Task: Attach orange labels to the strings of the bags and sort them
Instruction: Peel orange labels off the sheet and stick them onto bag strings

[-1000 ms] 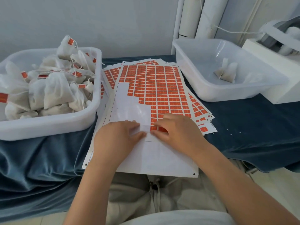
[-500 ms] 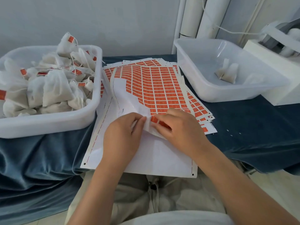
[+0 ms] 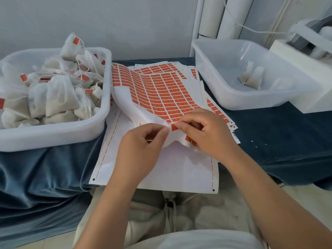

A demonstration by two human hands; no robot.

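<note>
Evidently nearing the end, our left hand (image 3: 142, 150) and right hand (image 3: 206, 133) are pinching the label sheet (image 3: 161, 97); tagged bags (image 3: 59, 97) are heaping the counter's (image 3: 278, 141) left-edge tub (image 3: 53, 135), few untagged bags (image 3: 251, 79) waiting.

1. The light is bright, soft and even, and its source cannot be told.
2. Shadows are faint. A soft grey one lies under the lifted label sheet (image 3: 161, 97), and the folds of the blue cloth (image 3: 45, 168) are darker.
3. Mild glare streaks the back wall of the clear tub (image 3: 240, 49).
4. Wide-angle distortion bows the white pipes (image 3: 231, 15) and the frame edges.
5. Fine detail is soft. The label print is unreadable, and the far right corner is smeared.
</note>
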